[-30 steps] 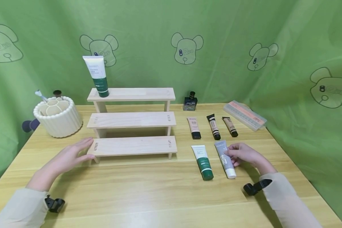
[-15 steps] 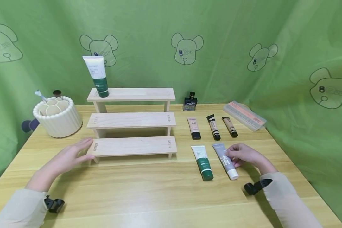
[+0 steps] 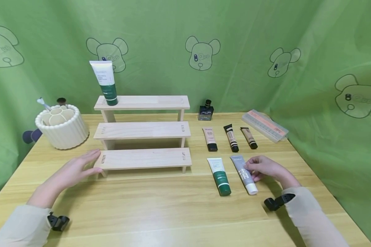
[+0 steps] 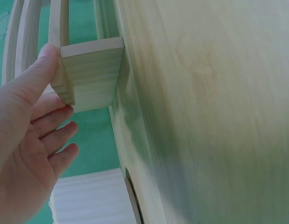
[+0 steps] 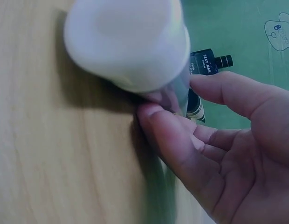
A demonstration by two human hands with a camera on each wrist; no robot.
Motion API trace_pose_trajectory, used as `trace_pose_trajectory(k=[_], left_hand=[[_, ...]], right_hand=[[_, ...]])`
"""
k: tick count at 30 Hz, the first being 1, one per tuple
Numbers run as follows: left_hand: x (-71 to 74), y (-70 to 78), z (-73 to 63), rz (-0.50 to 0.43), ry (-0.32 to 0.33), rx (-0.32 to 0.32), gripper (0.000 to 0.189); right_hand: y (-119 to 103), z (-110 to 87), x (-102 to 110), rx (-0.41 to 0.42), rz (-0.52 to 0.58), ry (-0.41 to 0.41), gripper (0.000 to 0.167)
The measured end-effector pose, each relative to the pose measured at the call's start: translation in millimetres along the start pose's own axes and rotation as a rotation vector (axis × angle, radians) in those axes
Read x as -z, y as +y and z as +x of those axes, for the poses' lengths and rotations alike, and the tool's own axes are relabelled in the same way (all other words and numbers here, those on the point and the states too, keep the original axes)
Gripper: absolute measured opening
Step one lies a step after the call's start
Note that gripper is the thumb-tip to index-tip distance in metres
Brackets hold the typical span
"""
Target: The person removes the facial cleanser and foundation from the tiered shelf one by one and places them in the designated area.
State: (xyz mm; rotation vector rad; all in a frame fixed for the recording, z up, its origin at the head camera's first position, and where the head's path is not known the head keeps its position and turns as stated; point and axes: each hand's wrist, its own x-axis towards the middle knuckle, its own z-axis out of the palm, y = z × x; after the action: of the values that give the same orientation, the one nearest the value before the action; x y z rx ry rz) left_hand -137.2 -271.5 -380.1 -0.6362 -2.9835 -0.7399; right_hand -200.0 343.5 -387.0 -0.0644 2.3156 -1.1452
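Note:
My right hand (image 3: 262, 168) pinches a grey-blue squeeze tube (image 3: 242, 171) with a white cap by its right side; the tube lies low over the table, cap toward me. In the right wrist view the white cap (image 5: 128, 42) looms close, thumb and forefinger at the tube just behind it. My left hand (image 3: 77, 169) holds the left end of the lowest step of a three-tier wooden display stand (image 3: 145, 158), thumb and forefinger on either side of the board (image 4: 91, 49). A white-and-green tube (image 3: 219, 176) lies left of the grey-blue one.
Another white-and-green tube (image 3: 106, 82) stands on the top step's left end. Three small cosmetic tubes, among them a pink BB cream (image 3: 209, 137), lie behind my right hand. A dark perfume bottle (image 3: 205, 111), a clear flat case (image 3: 265, 125) and a white ribbed pot (image 3: 63, 128) stand around.
The grey-blue tube has turned slightly in my right hand, its flat end shifting left and its cap a little right and toward me. My left hand has kept its place on the stand.

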Motion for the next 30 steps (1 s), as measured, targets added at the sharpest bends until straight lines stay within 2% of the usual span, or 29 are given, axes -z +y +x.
trace_pose_trajectory(k=[5, 9, 17, 24, 30], left_hand=[[-0.1, -1.0, -0.9, 0.002, 0.004, -0.005, 0.071], [0.1, -1.5, -1.9, 0.003, 0.005, -0.008, 0.07], [-0.2, -3.3, -2.8, 0.001, 0.009, -0.004, 0.07], [-0.8, -3.1, -2.1, -0.003, 0.007, -0.005, 0.071], [0.7, -1.4, -0.5, 0.002, -0.005, 0.007, 0.071]], right_hand=[[-8.2, -3.7, 5.6, 0.056, -0.011, 0.006, 0.038], [-25.1, -5.6, 15.7, 0.14, -0.011, 0.047, 0.043], [-88.2, 3.7, 24.9, 0.318, -0.022, 0.156, 0.048], [-151.2, 20.3, 10.4, 0.415, -0.047, 0.172, 0.044], [-192.7, 39.2, -13.4, 0.503, 0.01, 0.167, 0.038]])
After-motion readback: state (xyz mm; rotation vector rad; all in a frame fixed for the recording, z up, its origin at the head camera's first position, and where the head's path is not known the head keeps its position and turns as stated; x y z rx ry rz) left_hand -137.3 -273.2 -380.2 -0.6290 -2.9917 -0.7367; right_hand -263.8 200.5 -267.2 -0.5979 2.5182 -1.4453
